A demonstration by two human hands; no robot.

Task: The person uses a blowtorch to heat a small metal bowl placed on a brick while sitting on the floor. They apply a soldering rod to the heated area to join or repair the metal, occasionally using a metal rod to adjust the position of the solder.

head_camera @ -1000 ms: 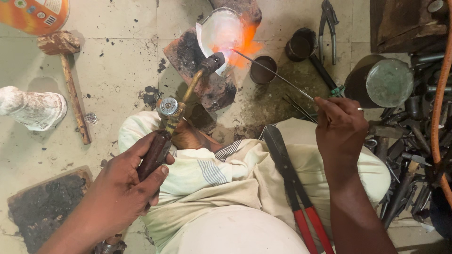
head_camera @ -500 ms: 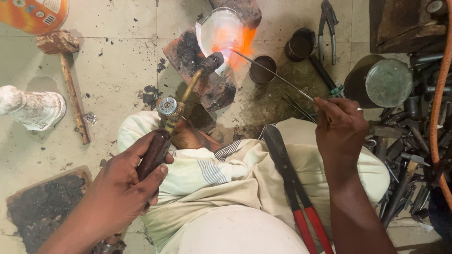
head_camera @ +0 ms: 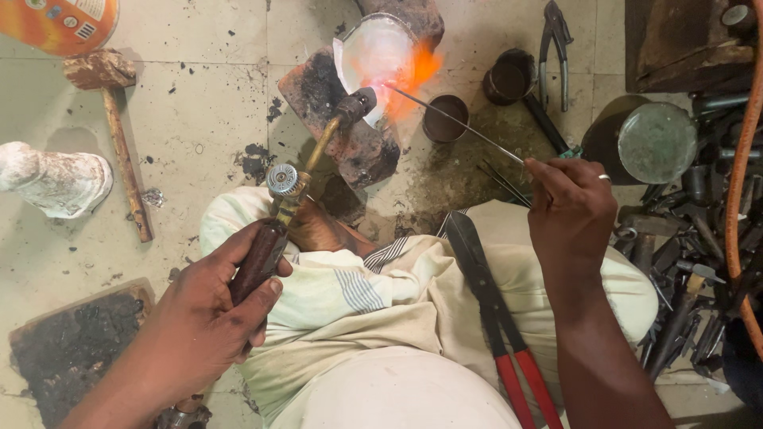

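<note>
L hand [head_camera: 199,326] is clamped round the dark handle of the torch [head_camera: 298,199], fingers wrapped tight. Torch long axis runs from that hand up and to the right: handle, round valve knob, brass tube, dark nozzle. The nozzle sits right at the shiny metal piece [head_camera: 373,52], which rests on a charred brick [head_camera: 342,111] ahead of the knees. An orange flame [head_camera: 413,71] licks the piece's right edge.

R hand [head_camera: 568,210] pinches the rod [head_camera: 453,119] between thumb and fingertips, closed on its near end; a ring shows on one finger. Rod long axis slants up-left from the hand, and its tip meets the flame at the piece. So the two tools converge on one spot: torch from lower left, rod from lower right, piece well ahead of both hands. The R hand lies nearer the piece than the L.

Counts: 1 torch, 1 rod in hand, w/ a few spare rods on the floor just below it. 1 piece, 1 brick clearly under it, maybe a second behind. 2 small dark cups [head_camera: 477,99] right of the flame. 1 hammer [head_camera: 119,135] on the left floor, 1 white lump [head_camera: 52,179] beside it. 1 pair of red-handled cutters [head_camera: 497,318] lies across the lap, 1 pair of pliers [head_camera: 554,44] at top. An orange hose [head_camera: 743,159] runs down the right edge over a pile of tools, too many to count.
</note>
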